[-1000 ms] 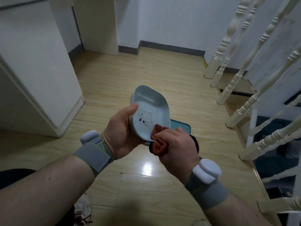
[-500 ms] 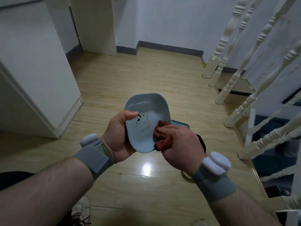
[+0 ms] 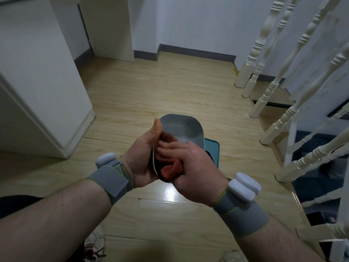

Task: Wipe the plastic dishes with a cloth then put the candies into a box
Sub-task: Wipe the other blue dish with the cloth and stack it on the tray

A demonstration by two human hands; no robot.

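Observation:
A pale blue plastic dish (image 3: 186, 129) is held up in front of me, tilted on its edge with its hollow facing me. My left hand (image 3: 143, 157) grips its left rim, thumb along the top edge. My right hand (image 3: 192, 167) presses a red cloth (image 3: 172, 170) into the lower part of the dish. The cloth and my fingers hide the dish's lower half. No candies show.
A teal tray (image 3: 212, 150) lies on the wooden floor behind my hands, mostly hidden. White stair balusters (image 3: 279, 76) rise at the right. A white cabinet (image 3: 37, 82) stands at the left. A shoe (image 3: 94, 244) shows at the bottom edge.
The dish has turned more edge-on in my left hand. My right hand with the red cloth has slid left and deeper into the dish, covering its printed picture.

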